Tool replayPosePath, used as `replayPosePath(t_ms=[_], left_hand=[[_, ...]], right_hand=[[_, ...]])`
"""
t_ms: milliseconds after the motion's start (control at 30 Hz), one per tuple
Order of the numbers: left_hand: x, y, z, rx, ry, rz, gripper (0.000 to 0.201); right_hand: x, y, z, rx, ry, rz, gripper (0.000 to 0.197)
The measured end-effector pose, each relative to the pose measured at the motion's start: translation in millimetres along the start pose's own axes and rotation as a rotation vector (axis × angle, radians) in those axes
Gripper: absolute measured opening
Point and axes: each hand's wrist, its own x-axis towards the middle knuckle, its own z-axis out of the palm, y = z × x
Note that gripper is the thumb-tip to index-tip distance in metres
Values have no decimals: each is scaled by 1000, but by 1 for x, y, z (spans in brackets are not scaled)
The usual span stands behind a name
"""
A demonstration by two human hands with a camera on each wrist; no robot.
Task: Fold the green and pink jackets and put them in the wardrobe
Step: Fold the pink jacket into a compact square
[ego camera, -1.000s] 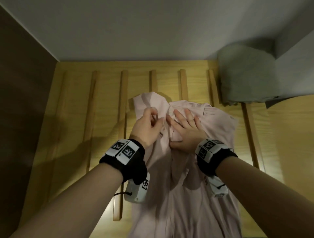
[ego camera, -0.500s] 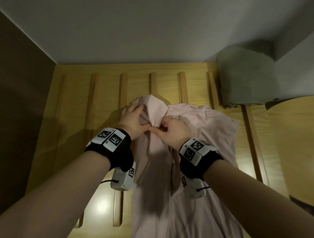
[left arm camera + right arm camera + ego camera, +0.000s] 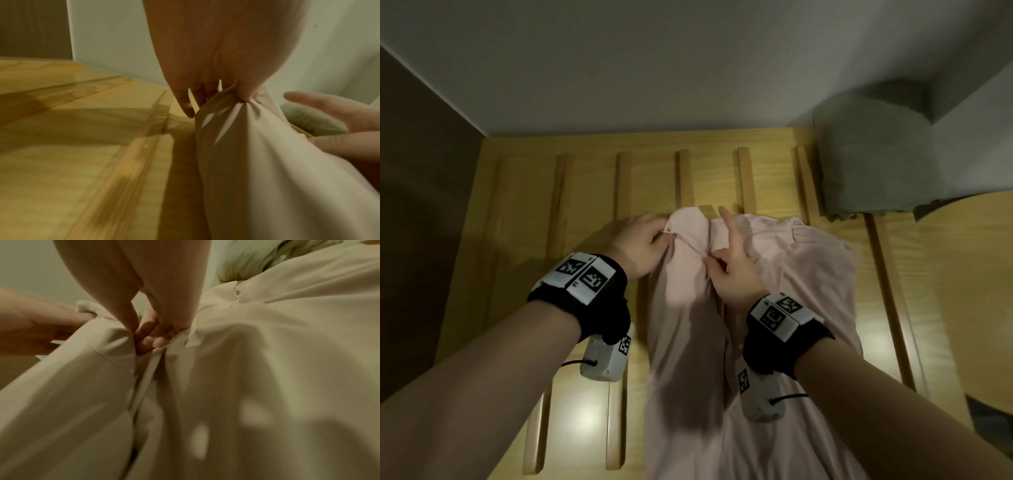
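Note:
The pink jacket (image 3: 784, 284) lies lengthwise on the slatted wooden surface (image 3: 517, 212), collar end away from me. My left hand (image 3: 643, 241) pinches the fabric at the left of the collar (image 3: 242, 100). My right hand (image 3: 729, 270) pinches the front edge near the middle (image 3: 144, 344), index finger pointing away. A bunch of pink cloth stretches between the two grips. The green jacket (image 3: 873, 154) sits folded in the far right corner, also in the right wrist view (image 3: 252, 261).
A grey wall (image 3: 654, 61) closes the far side and a dark brown panel (image 3: 417, 205) the left. A rounded wooden board (image 3: 976, 274) lies at the right. Bare slats (image 3: 558, 205) show left of the pink jacket.
My left hand has slid left along the collar and pulled the fabric out. My right hand went from lying flat to pinching the front edge, and its index finger has now straightened.

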Motion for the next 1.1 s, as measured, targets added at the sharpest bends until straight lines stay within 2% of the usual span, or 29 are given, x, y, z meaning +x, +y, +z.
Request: replayPosePath(t_ms=[33, 133, 167, 333, 400, 467, 533, 600, 667, 733, 833, 900, 1000, 1100], left_hand=[[0, -1, 1, -37, 11, 8, 28], [0, -2, 5, -52, 24, 9, 29], [2, -2, 6, -27, 21, 26, 28], [5, 2, 6, -92, 49, 105, 20], [5, 2, 7, -130, 55, 114, 22], [5, 0, 9, -140, 63, 109, 29], [6, -2, 11, -154, 109, 90, 34], [7, -4, 14, -181, 161, 72, 26], [5, -7, 19, -209, 223, -13, 15], [0, -12, 26, -244, 273, -171, 35], [-13, -14, 36, -335, 192, -392, 64], [-21, -11, 42, -358, 107, -423, 72], [-24, -8, 49, -314, 93, -406, 58], [-18, -4, 49, -477, 67, -430, 47]], right_hand=[[0, -1, 1, 6, -4, -23, 63], [4, -7, 4, 16, -45, -38, 29], [5, -9, 5, 17, -47, -34, 24], [9, -11, 7, 10, -100, 22, 31], [12, -11, 8, -47, -111, 21, 20], [14, -10, 9, -84, -107, 10, 18], [13, -11, 8, -75, -103, 9, 25], [11, -9, 6, -69, -81, -9, 26], [7, -4, 4, -34, -41, -20, 12], [6, 4, 3, -18, 2, -5, 5], [7, 10, 3, -115, 85, 15, 6], [8, 13, 2, -265, 193, -35, 20], [9, 19, -4, -592, 342, 3, 61], [16, 23, -17, -540, 227, 179, 97]])
